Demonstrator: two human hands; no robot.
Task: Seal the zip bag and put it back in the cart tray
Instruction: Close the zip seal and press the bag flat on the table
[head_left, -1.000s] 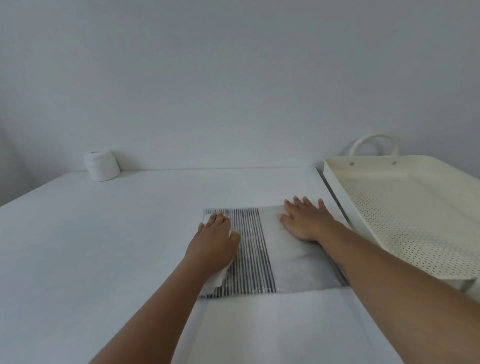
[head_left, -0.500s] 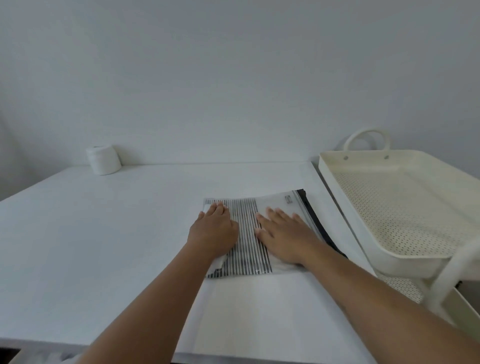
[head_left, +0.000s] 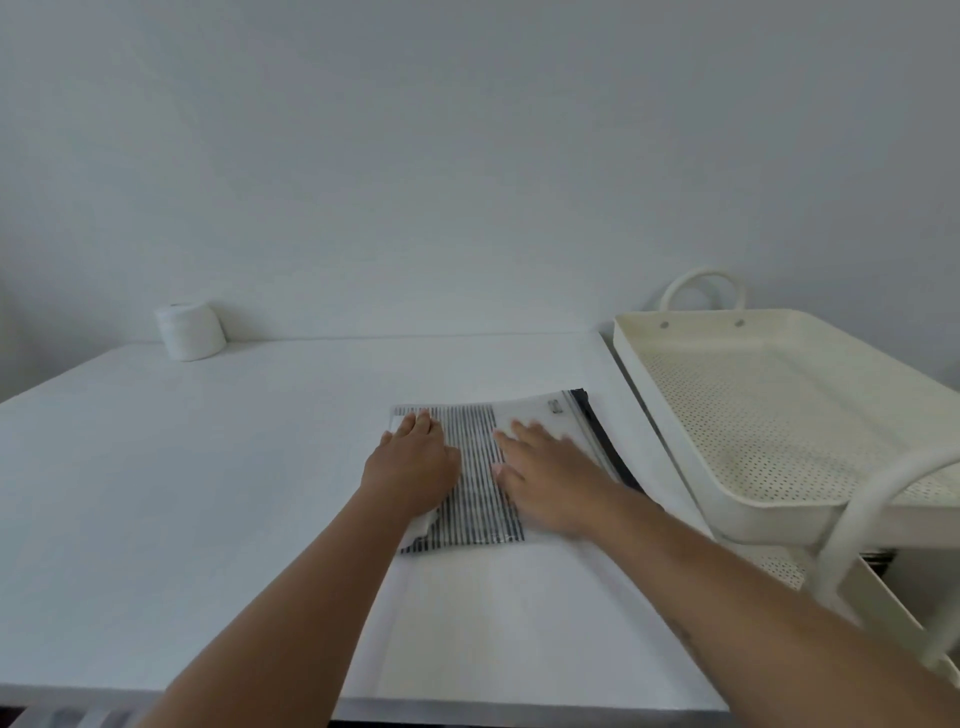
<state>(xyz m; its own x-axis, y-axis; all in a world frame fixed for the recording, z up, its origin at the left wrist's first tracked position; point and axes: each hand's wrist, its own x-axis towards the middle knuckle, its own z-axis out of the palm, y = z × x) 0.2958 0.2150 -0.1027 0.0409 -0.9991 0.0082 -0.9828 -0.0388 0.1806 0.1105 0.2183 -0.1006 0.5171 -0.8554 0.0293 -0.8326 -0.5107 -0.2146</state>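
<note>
A clear zip bag (head_left: 540, 413) with a dark zip strip along its right edge lies flat on the white table (head_left: 208, 467). Inside it sits a black-and-white striped cloth (head_left: 475, 467). My left hand (head_left: 413, 465) rests palm-down on the bag's left part, over the striped cloth. My right hand (head_left: 550, 475) lies flat on the bag's right part, fingers spread, just left of the zip strip. Neither hand grips anything. The cream cart tray (head_left: 675, 415) with a perforated floor stands to the right of the table, with nothing in it.
A white roll (head_left: 189, 332) stands at the table's back left by the wall. The cart has a loop handle (head_left: 704, 283) at its far end, a curved post (head_left: 852, 525) near me and a lower tray (head_left: 883, 597) beneath.
My right hand slid left across the bag from its right part toward the middle, uncovering the zip strip. The view shifted, showing more of the cart. My left hand stayed put.
</note>
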